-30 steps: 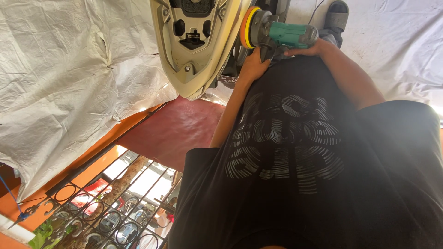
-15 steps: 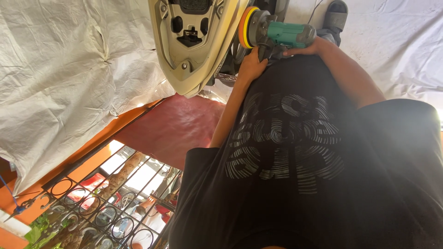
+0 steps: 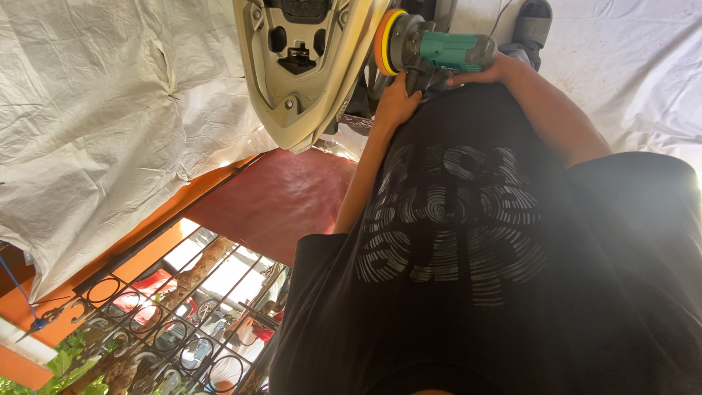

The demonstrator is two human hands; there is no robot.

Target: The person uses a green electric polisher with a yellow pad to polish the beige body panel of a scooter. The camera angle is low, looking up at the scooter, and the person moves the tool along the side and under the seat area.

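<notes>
Looks to be mid-polish rather than near either end. Holding a green polisher (image 3: 446, 51) level, just right of a beige scooter panel (image 3: 307, 80), with the orange pad (image 3: 382, 42) pressed flat against that panel's right edge. Left hand (image 3: 395, 102) closed round the short side handle below the pad, close beside the panel; right hand (image 3: 486, 73) wrapped under the polisher's rear body, farther right of the panel, fingers curled tight on it. Judging by the pad's place, working only the right flank at this moment; cannot tell how much of that flank is already buffed, since the rubbed strip is turned away and hidden behind the pad. Facing the camera, the panel's inner side with its dark cut-outs and screw holes, not a surface for polishing. No visible compound smears or haze on the parts that show, so no sure sign of finished or unfinished patches. Probably left to cover: the panel's lower tip and its left flank, both well clear of the pad. Around the panel, a white sheet (image 3: 110, 110) spreading to its left and behind it, a reddish floor (image 3: 278, 197) below it, and a black railing (image 3: 168, 322) farther below, well apart. Right of the panel, past the polisher, a dark sandal (image 3: 532, 22) on the sheet.
</notes>
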